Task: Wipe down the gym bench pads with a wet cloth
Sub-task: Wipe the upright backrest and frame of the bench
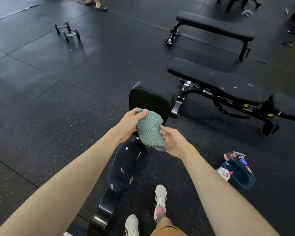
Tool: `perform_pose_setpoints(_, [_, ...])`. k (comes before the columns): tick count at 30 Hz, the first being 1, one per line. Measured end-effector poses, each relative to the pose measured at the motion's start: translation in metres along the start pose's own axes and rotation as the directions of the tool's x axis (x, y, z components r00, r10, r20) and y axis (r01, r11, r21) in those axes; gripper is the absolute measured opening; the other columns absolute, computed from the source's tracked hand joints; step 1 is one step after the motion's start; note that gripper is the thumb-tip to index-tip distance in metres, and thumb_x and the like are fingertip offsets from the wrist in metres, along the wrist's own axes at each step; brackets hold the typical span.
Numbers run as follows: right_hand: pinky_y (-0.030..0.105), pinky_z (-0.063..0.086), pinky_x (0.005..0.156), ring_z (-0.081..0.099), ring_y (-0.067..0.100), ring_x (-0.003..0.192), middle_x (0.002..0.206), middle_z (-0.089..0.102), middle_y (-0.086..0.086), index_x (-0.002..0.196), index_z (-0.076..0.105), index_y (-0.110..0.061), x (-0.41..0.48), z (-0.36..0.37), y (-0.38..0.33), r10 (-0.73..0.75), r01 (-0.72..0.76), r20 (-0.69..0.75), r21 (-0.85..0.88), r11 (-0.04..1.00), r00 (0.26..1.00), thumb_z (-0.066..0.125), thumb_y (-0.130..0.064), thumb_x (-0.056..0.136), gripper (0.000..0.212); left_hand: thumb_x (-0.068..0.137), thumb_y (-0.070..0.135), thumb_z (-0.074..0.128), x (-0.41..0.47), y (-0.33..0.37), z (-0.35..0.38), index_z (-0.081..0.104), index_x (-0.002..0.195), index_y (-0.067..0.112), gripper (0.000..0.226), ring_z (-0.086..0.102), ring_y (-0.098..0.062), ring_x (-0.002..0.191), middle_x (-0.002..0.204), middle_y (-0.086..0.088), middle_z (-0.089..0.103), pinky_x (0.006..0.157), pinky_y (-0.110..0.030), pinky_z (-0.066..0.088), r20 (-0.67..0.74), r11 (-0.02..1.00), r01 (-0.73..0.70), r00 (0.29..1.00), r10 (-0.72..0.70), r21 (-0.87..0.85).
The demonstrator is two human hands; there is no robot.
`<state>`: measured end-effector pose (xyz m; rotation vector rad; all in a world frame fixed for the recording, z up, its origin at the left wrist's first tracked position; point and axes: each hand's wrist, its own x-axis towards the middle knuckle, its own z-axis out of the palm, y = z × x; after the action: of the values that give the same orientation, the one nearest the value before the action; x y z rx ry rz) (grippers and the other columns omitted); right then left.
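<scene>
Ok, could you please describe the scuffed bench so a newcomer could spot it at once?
On the black floor, right of the green cloth, two long benches stand one behind the other. The scuffed bench is the nearer. Unlike the flat bench behind, its pad has white flecks and its frame yellow knobs.

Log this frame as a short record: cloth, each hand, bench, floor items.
green cloth: held up over the bench, apparently clear of the pads
left hand: grips its top edge
right hand: relaxed fingers touch its lower side
bench below: seat pad, raised back pad
floor: dumbbells far left; blue bin at right
other benches: two, at right
</scene>
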<state>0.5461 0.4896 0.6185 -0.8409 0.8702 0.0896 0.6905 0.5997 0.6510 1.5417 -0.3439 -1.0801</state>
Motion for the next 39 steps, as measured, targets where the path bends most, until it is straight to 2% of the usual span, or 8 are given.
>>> perform_pose_setpoints(4, [0.038, 0.048, 0.096, 0.059, 0.023, 0.107, 0.117, 0.063, 0.009, 0.115, 0.061, -0.008, 0.008, 0.001, 0.002, -0.105, 0.105, -0.015, -0.035, 0.994, 0.994, 0.059, -0.02, 0.093, 0.025, 0.095, 0.025, 0.056, 0.004, -0.004, -0.006, 0.056, 0.12, 0.012, 0.028, 0.061, -0.02, 0.111, 0.121, -0.006, 0.063, 0.096, -0.042, 0.049, 0.044, 0.991, 0.06, 0.998, -0.055, -0.123])
perform_pose_setpoints(9, [0.036, 0.055, 0.083, 0.066, 0.023, 0.1, 0.107, 0.069, 0.009, 0.101, 0.067, -0.01, 0.012, 0.0, -0.001, -0.226, 0.216, -0.131, -0.085, 0.973, 0.965, 0.056, -0.014, 0.095, 0.013, 0.085, 0.0, 0.064, 0.006, -0.018, -0.023, 0.05, 0.121, 0.014, 0.04, 0.06, -0.021, 0.11, 0.117, -0.007, 0.06, 0.086, -0.034, 0.051, 0.108, 0.995, 0.084, 0.99, -0.089, 0.052])
perform_pose_setpoints(14, [0.039, 0.051, 0.095, 0.064, 0.023, 0.105, 0.108, 0.069, 0.008, 0.097, 0.068, -0.011, 0.016, 0.006, -0.003, -0.253, 0.225, -0.198, -0.154, 0.962, 0.947, 0.058, -0.012, 0.094, 0.01, 0.089, -0.006, 0.055, 0.013, -0.027, -0.034, 0.053, 0.126, 0.005, 0.038, 0.063, -0.022, 0.105, 0.114, -0.009, 0.064, 0.084, -0.031, 0.052, -0.022, 0.996, 0.078, 0.997, -0.077, 0.045])
perform_pose_setpoints(18, [0.029, 0.052, 0.086, 0.063, 0.021, 0.106, 0.116, 0.067, 0.012, 0.106, 0.065, -0.002, 0.018, 0.009, -0.004, -0.236, 0.215, -0.227, -0.116, 0.97, 0.945, 0.062, -0.008, 0.091, 0.017, 0.087, -0.003, 0.061, 0.014, -0.029, -0.041, 0.06, 0.118, 0.004, 0.031, 0.065, -0.021, 0.101, 0.105, -0.007, 0.067, 0.079, -0.028, 0.053, -0.092, 0.989, 0.078, 0.994, -0.067, 0.128])
perform_pose_setpoints(22, [0.042, 0.05, 0.093, 0.054, 0.027, 0.12, 0.129, 0.055, 0.014, 0.126, 0.054, -0.003, 0.024, 0.018, -0.001, -0.079, 0.033, -0.357, -0.133, 0.991, 0.931, 0.058, -0.015, 0.095, 0.033, 0.083, 0.003, 0.068, 0.013, -0.028, -0.036, 0.063, 0.098, 0.01, 0.017, 0.063, -0.021, 0.095, 0.099, -0.009, 0.066, 0.08, -0.031, 0.051, -0.141, 0.953, -0.02, 0.988, 0.065, 0.303])
perform_pose_setpoints(28, [0.039, 0.052, 0.087, 0.063, 0.025, 0.106, 0.123, 0.063, 0.015, 0.125, 0.054, -0.005, 0.017, 0.049, 0.0, -0.006, 0.008, -0.011, 0.194, 0.981, 1.0, 0.047, -0.04, 0.099, 0.044, 0.078, 0.024, 0.075, 0.006, -0.034, -0.01, 0.063, 0.096, 0.021, 0.022, 0.059, -0.009, 0.083, 0.089, 0.004, 0.063, 0.066, -0.015, 0.042, 0.034, 0.742, -0.157, 0.983, 0.178, 0.652])
perform_pose_setpoints(32, [0.035, 0.053, 0.083, 0.063, 0.023, 0.105, 0.119, 0.064, 0.014, 0.123, 0.058, -0.006, 0.019, 0.053, 0.003, -0.036, 0.046, -0.052, 0.193, 0.98, 0.998, 0.041, -0.029, 0.102, 0.035, 0.083, 0.033, 0.071, 0.003, -0.035, -0.011, 0.071, 0.102, 0.016, 0.025, 0.061, -0.003, 0.082, 0.093, 0.004, 0.069, 0.071, -0.015, 0.046, 0.061, 0.824, -0.14, 0.99, 0.127, 0.549])
perform_pose_setpoints(39, [0.035, 0.05, 0.087, 0.06, 0.023, 0.108, 0.123, 0.06, 0.015, 0.132, 0.049, -0.005, 0.018, 0.056, 0.009, -0.011, 0.002, 0.034, 0.253, 0.967, 0.999, 0.029, -0.027, 0.106, 0.039, 0.085, 0.025, 0.069, 0.002, -0.05, -0.007, 0.056, 0.094, 0.019, 0.016, 0.057, -0.013, 0.077, 0.089, 0.0, 0.06, 0.063, -0.022, 0.043, -0.008, 0.763, -0.132, 0.984, 0.176, 0.632])
